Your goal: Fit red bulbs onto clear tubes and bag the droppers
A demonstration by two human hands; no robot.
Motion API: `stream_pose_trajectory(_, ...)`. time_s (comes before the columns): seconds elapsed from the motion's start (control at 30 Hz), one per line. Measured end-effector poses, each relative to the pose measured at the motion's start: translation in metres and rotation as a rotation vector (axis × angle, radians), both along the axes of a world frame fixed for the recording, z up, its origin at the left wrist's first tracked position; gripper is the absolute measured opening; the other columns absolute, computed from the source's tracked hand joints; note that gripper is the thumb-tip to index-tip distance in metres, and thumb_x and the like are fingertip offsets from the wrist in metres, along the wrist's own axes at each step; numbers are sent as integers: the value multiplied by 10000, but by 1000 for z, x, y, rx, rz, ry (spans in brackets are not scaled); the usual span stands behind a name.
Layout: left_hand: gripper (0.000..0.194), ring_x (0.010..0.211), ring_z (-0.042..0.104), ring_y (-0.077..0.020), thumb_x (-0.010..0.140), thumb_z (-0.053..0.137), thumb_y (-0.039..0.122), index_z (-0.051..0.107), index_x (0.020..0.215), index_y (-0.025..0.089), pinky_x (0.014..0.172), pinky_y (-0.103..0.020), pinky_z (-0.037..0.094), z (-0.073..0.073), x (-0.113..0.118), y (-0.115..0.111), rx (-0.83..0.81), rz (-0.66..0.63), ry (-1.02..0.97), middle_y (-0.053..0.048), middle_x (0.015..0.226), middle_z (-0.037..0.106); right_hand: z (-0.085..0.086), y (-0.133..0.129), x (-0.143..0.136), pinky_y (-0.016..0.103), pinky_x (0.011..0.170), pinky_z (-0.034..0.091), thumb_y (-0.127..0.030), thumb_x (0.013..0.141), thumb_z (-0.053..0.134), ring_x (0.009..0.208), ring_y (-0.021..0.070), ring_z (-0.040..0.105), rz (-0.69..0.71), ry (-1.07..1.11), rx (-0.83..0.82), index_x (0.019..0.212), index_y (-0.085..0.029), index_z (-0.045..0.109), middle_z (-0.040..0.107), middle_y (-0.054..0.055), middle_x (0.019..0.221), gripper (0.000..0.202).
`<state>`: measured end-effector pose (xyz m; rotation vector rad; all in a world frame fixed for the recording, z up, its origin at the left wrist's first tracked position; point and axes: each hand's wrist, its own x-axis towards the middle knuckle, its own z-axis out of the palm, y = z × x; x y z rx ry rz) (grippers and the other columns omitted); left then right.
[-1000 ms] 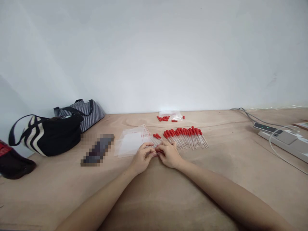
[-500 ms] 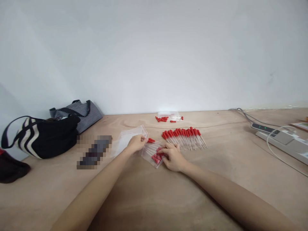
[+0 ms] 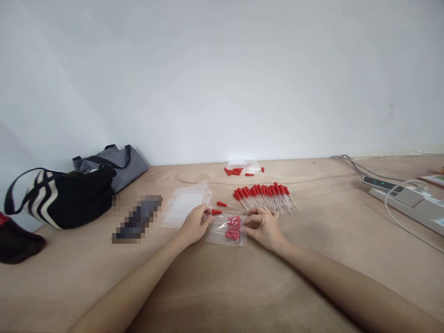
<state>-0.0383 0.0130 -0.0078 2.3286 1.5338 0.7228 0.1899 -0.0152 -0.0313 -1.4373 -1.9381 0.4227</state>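
A clear plastic bag [image 3: 222,237] with several red-bulbed droppers in it lies between my hands, its opening to the right. My left hand [image 3: 196,223] has its fingers closed on the bag's upper left corner. The thumb and fingers of my right hand [image 3: 262,225] pinch the bag's right edge. Two loose droppers lie just above the bag, one with its red bulb [image 3: 222,204] pointing left, the other close to my left fingertips. Behind my right hand, a fanned row of droppers [image 3: 265,192] rests on the table, red bulbs away from me.
Flat bags [image 3: 183,203] lie left of centre, beside a blurred dark object [image 3: 138,219]. More droppers [image 3: 236,171] and a bag are near the wall. A black bag [image 3: 76,199] and a striped bag [image 3: 130,169] stand left; a power strip [image 3: 409,199] with cables is right.
The filled bag has turned so that its red bulbs face right. My right hand has shifted right to its edge, and my left hand has come slightly lower. Two loose droppers now show above the bag.
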Motion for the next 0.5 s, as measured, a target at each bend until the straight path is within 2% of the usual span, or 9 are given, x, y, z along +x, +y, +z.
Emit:
stream_pose_trajectory(0.1, 89, 726, 544, -158, 757, 502, 232, 568, 790, 183, 647, -260, 421, -4, -2, -5, 15, -77, -13, -20, 792, 598, 1, -1, -2, 384, 792, 225, -393, 676, 628, 912, 203, 476, -23, -55, -29, 731, -324, 687, 579, 1, 920, 106)
stream_pose_trajectory(0.23, 111, 708, 546, -152, 763, 506, 227, 605, 779, 180, 642, -254, 422, -4, -2, -8, -15, -115, -20, -23, 766, 601, 3, -1, -6, 399, 800, 216, -399, 696, 602, 924, 205, 458, -50, -39, -91, 664, -284, 680, 570, 12, 935, 143)
stream_pose_trajectory(0.33, 114, 655, 542, -139, 757, 514, 228, 613, 752, 172, 604, -238, 420, -3, -1, -9, -68, -121, -52, -17, 729, 603, 6, 0, -8, 422, 811, 206, -461, 694, 588, 946, 216, 439, -50, -53, -118, 696, -273, 666, 560, 20, 965, 204)
stream_pose_trajectory(0.5, 121, 613, 537, -129, 750, 522, 228, 631, 734, 181, 586, -227, 412, -1, -1, -8, -95, -128, -76, -1, 696, 621, 11, 2, -6, 421, 821, 216, -524, 643, 618, 988, 229, 413, 25, -104, -206, 704, -271, 660, 530, 22, 1005, 264)
